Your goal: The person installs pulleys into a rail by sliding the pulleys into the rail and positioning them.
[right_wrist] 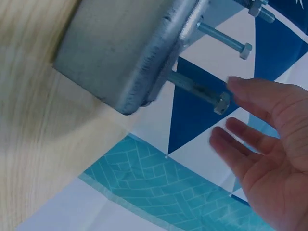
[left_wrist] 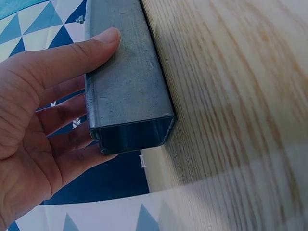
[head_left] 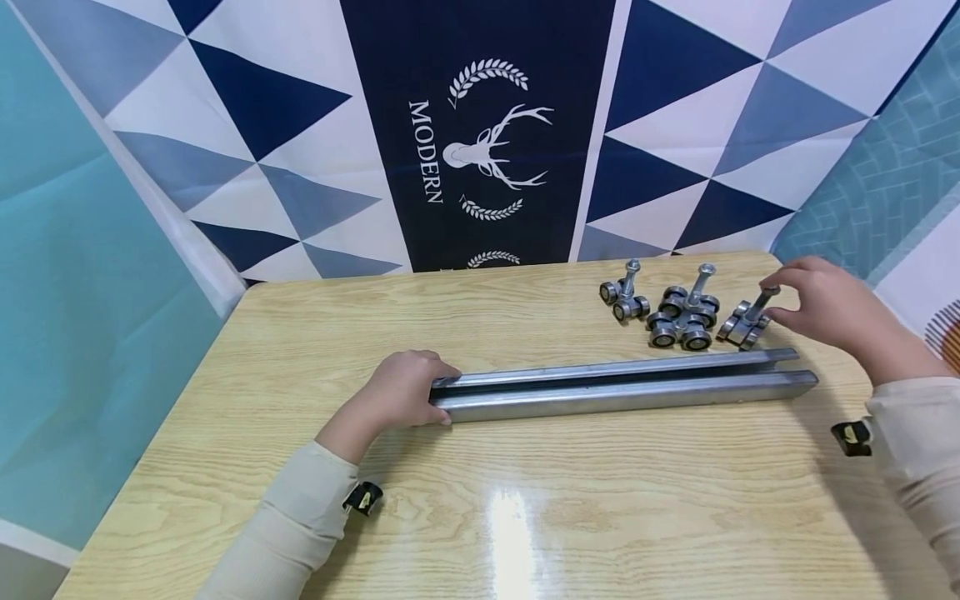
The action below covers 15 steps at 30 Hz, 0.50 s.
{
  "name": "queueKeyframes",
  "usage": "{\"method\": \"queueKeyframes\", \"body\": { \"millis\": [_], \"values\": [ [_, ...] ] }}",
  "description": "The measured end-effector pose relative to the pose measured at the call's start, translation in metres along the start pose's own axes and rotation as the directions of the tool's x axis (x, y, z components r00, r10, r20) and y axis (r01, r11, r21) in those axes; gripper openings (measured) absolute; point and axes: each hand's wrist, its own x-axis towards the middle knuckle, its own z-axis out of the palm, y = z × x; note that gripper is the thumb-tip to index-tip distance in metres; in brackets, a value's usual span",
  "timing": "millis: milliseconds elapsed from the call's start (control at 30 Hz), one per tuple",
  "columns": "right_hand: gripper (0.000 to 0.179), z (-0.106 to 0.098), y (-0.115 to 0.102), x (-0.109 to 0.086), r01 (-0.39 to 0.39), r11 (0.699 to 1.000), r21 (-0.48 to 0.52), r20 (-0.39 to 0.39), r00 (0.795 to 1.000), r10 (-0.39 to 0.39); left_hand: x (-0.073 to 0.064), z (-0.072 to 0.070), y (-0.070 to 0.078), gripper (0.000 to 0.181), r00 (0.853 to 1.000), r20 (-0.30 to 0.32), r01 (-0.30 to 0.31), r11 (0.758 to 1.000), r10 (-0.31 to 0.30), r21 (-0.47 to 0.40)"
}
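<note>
Metal rail between 2 hands

On the table, trolleys stand behind the right half of the rail, before the cloth.

Indoors: a tabletop work spot, backed and flanked by printed coverings. Home or workshop, cannot tell. Table wood-grain, glossy, a bright patch of reflected light near the front. Behind it, a creased triangle-print sheet with a deer-print navy panel lettered MODERN, household décor in style. Plain teal covering at left, teal brick-pattern covering at right. Steel channel and wheeled trolleys on top lend a hardware-bench look.
</note>
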Motion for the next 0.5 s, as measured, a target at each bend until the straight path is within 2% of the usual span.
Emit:
{"method": "queueKeyframes", "body": {
  "millis": [233, 500],
  "values": [
    [0.043, -0.003, 0.003, 0.01, -0.005, 1.0, -0.024, 0.093, 0.996, 0.007, 0.0, -0.002, 0.0, 0.062, 1.0, 0.016, 0.004, 1.0, -0.004, 0.01],
    [0.023, -0.008, 0.002, 0.027, 0.005, 1.0, -0.014, 0.165, 0.986, -0.002, 0.001, -0.002, 0.0, 0.062, 1.0, 0.017, -0.005, 1.0, 0.005, 0.009]
  ]
}}
